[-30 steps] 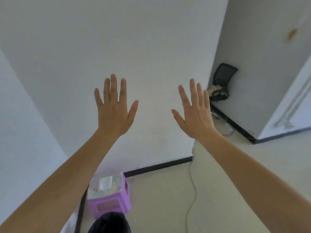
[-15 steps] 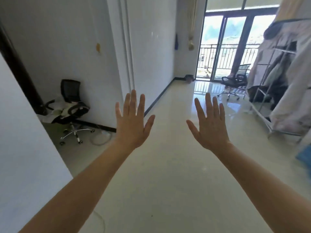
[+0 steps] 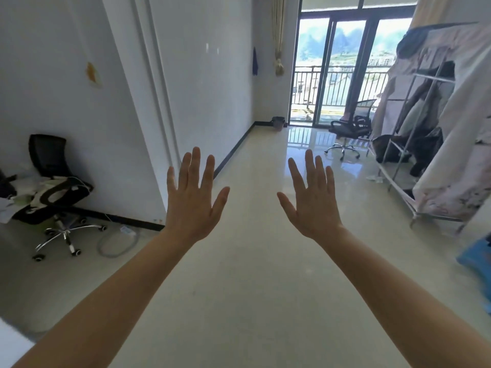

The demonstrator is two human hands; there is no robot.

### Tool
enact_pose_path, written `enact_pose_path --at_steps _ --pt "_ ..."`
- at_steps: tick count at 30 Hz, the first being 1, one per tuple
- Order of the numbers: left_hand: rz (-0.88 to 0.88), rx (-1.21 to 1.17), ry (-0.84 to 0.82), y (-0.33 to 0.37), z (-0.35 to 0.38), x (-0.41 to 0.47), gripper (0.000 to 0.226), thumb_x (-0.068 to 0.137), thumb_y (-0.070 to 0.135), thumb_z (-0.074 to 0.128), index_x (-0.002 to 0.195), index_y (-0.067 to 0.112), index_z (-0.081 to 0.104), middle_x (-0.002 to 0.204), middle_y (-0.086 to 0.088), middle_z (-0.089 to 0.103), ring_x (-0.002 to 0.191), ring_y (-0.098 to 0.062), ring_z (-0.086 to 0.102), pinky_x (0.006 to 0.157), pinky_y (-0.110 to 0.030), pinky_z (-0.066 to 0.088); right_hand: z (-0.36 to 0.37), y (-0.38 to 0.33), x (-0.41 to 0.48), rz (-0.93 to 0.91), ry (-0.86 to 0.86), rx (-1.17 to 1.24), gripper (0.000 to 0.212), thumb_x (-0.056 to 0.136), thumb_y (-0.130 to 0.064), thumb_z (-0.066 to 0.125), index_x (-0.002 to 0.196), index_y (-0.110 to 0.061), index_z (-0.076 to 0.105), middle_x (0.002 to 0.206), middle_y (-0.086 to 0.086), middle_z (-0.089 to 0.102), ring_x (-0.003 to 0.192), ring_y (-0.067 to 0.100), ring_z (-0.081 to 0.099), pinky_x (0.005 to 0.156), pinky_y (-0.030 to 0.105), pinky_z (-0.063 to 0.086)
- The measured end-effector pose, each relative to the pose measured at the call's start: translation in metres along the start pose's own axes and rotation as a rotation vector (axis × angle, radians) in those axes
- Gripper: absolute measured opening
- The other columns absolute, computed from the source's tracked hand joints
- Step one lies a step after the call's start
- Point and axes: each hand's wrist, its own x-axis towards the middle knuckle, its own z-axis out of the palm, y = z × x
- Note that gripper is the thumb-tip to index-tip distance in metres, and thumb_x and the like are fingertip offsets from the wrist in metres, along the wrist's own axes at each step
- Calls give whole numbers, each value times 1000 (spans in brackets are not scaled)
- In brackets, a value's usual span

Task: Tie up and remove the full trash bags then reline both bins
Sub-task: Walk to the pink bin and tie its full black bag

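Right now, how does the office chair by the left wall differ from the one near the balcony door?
The chair by the left wall is close and carries clutter on its seat; the chair near the balcony door stands far off, and its seat looks bare. Both are black with chrome star bases.

Ahead of you the pale floor (image 3: 252, 274) gives a wide lane to the balcony door (image 3: 342, 75). Your left hand (image 3: 192, 205) and right hand (image 3: 313, 205), fingers spread, touch nothing. On your left an office chair (image 3: 53, 187) and a coiled hose (image 3: 117, 240) fill the recess. On your right a covered clothes rack (image 3: 438, 128) and a blue object (image 3: 478, 258) narrow the way. A second chair (image 3: 348, 128) and a small bin (image 3: 278, 122) stand near the door.
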Motion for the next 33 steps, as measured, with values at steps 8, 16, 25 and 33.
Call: enact_pose_path --at_steps 8,16,25,33 --pt "1 -51 68 -53 143 189 67 102 50 32 154 9 24 163 -18 12 150 -34 13 115 -62 19 137 73 172 55 -3 -58 73 102 -54 36 159 -16 13 165 22 2 152 41 7 120 58 15" --pt "76 -110 93 -54 294 371 69 102 53 25 156 12 19 164 -16 8 151 -32 8 117 -60 15 259 192 305 143 72 -116 73 102 -53 36 160 -15 13 165 22 3 152 40 7 120 58 13" --pt "147 -50 53 -58 505 591 69 102 54 23 156 11 19 164 -17 6 151 -33 7 116 -61 17 474 306 480 137 -2 -131 75 101 -55 37 160 -18 10 165 20 0 153 39 3 121 57 11" --pt "117 112 72 -139 651 756 70 99 58 25 156 18 22 164 -16 10 151 -38 4 115 -66 7 648 350 681 100 -31 -28 77 100 -64 28 160 -18 14 165 20 2 153 37 2 122 55 9"
